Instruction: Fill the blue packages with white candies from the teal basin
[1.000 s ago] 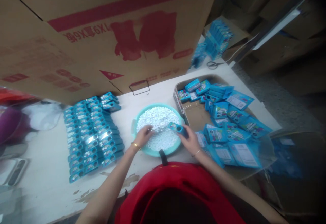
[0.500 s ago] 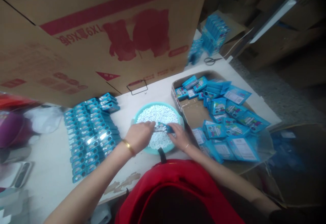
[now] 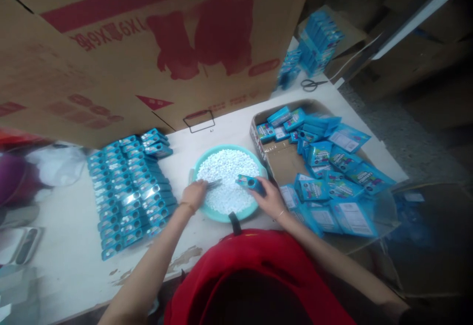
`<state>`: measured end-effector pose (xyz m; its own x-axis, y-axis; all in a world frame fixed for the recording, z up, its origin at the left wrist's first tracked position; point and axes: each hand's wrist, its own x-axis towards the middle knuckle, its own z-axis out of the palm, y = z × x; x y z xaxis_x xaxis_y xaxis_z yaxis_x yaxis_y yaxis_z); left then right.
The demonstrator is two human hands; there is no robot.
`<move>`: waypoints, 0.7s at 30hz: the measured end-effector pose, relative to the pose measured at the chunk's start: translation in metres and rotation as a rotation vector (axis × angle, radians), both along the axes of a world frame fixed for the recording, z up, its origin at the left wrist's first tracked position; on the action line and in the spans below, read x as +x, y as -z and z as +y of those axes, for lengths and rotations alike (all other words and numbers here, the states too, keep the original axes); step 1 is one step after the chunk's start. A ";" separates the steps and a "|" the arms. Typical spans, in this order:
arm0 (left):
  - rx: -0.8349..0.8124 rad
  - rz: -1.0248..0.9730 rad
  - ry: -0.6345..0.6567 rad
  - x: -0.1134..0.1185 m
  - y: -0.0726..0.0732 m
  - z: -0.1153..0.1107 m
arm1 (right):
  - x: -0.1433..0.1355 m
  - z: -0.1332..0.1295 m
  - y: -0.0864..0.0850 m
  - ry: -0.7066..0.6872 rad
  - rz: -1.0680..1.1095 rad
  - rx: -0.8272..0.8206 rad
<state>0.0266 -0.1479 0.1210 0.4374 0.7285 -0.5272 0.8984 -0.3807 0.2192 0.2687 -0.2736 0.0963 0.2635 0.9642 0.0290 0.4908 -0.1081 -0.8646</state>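
Note:
A round turquoise basin (image 3: 199, 156) full of small white pellets (image 3: 227, 167) stands on the table in front of me. My left hand (image 3: 194, 194), at the basin's left rim, is closed on a thin grey tool (image 3: 213, 183) whose tip reaches over the pellets. Over the right part of the basin, my right hand (image 3: 268, 198) holds a small blue box (image 3: 247, 182) between thumb and fingers, a dark round hole showing on its side. The tool and the box are apart.
Rows of blue boxes (image 3: 129, 192) stand at the left. To the right, a cardboard tray (image 3: 283, 160) holds many blue packets (image 3: 347, 167). A large carton (image 3: 148, 59) rises behind the basin. Scissors (image 3: 313, 84) lie at the back right, near stacked blue boxes (image 3: 320, 42).
My left hand has drawn back left with the tool, away from the blue box. My right hand has moved slightly right with the box, and the view has shifted a little.

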 end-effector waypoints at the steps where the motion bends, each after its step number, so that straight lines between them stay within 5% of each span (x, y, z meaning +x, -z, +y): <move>1: -0.016 -0.032 -0.010 0.005 0.019 -0.004 | 0.001 -0.001 -0.001 0.009 0.011 -0.018; 5: -0.042 -0.168 -0.077 0.039 0.069 -0.023 | 0.003 -0.008 -0.004 0.007 0.040 -0.060; 10: -0.088 -0.321 -0.146 0.038 0.074 -0.023 | 0.003 -0.017 -0.005 0.016 0.055 -0.099; 13: -0.101 -0.399 -0.144 0.013 0.050 -0.015 | 0.002 -0.020 -0.004 0.016 0.050 -0.096; 16: -0.085 -0.529 -0.082 -0.009 0.010 -0.008 | 0.000 -0.016 -0.001 0.005 0.016 -0.055; 21: -0.059 -0.473 0.156 -0.008 -0.058 -0.001 | -0.009 -0.001 -0.001 -0.076 -0.038 0.041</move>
